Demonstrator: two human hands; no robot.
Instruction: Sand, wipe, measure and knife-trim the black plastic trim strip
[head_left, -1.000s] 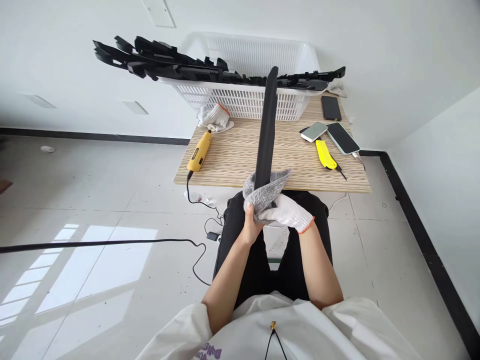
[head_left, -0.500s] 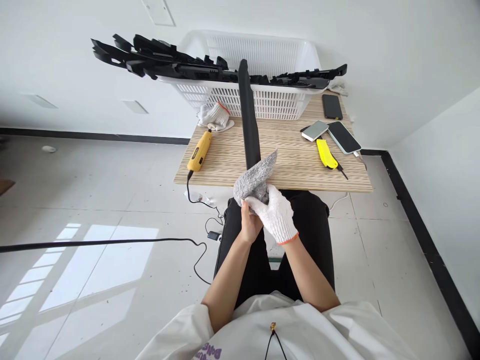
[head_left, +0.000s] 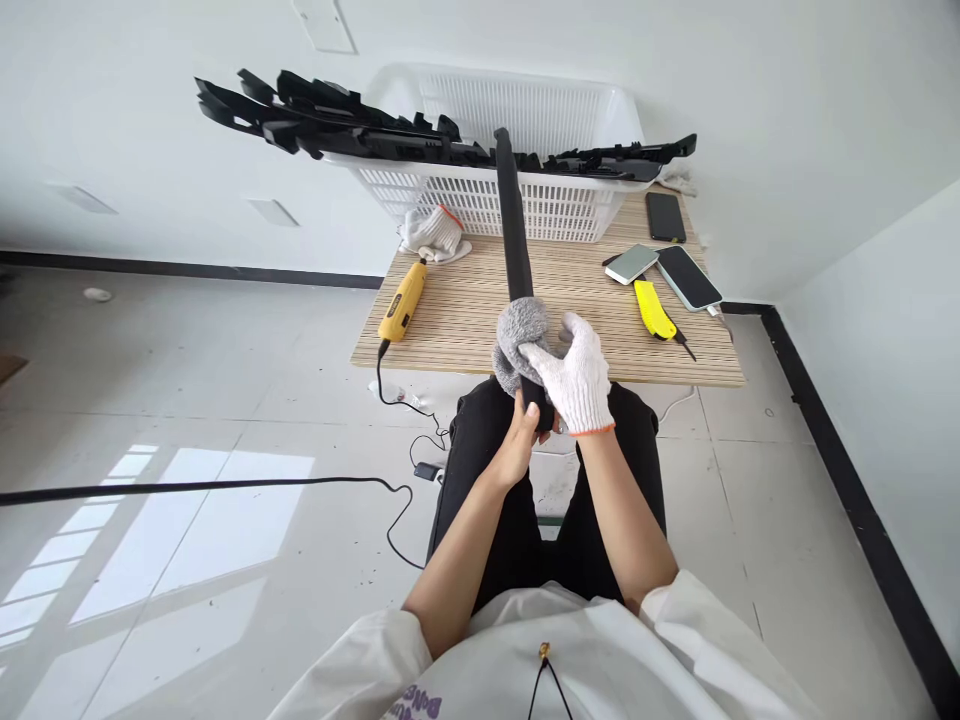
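Blk plastic trim strip (head_left: 513, 225) runs up mid-frame, bare L hand (head_left: 517, 446) clasping its near end, gloved R hand (head_left: 579, 382) gripping grey cloth (head_left: 523, 322) wrapped round it. Prob. light, stiff, slightly slick; best held near end. Far tip overlaps basket (head_left: 562, 208) in view, upper ctr; beyond tabletop (head_left: 461, 310) edge, more room over floor (head_left: 202, 370), frame L.

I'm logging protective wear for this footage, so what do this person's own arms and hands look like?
The right hand wears a white knitted glove with a ribbed cuff edged in orange. The left hand is ungloved. Both forearms are bare, below loose, plain white sleeves.
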